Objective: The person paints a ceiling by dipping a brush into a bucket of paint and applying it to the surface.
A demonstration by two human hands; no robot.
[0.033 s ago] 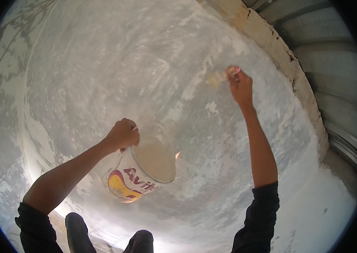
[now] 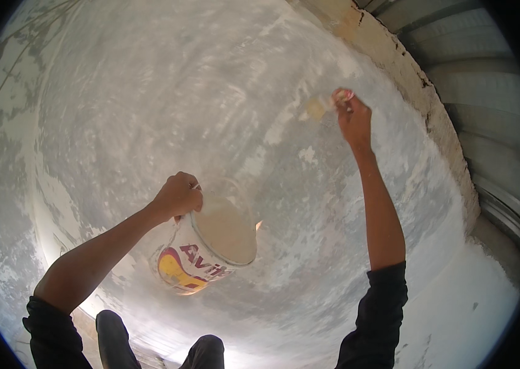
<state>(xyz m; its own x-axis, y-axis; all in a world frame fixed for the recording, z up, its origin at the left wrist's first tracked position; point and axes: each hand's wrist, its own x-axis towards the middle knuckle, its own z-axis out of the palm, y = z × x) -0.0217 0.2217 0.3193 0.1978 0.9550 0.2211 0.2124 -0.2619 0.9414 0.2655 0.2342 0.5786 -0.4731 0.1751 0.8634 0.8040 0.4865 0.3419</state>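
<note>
My left hand is closed on the rim of a white plastic paint bucket with coloured printing on its side. The bucket hangs tilted, and a pale whitish liquid shows through its mouth. Up and to the right, my right hand grips a paintbrush by its handle, fingers wrapped round it. The brush's pale yellowish bristles point left at the patchy grey and white wall. Motion smears them, so I cannot tell whether they touch it.
A rough, broken wall edge curves down the right side. Beyond it are grey corrugated metal sheets. Thin lines, like cords or cracks, cross the wall's upper left. My two knees show at the lower edge.
My right hand and the paintbrush have shifted slightly up and to the right along the wall. The bucket and my left hand stay practically where they were.
</note>
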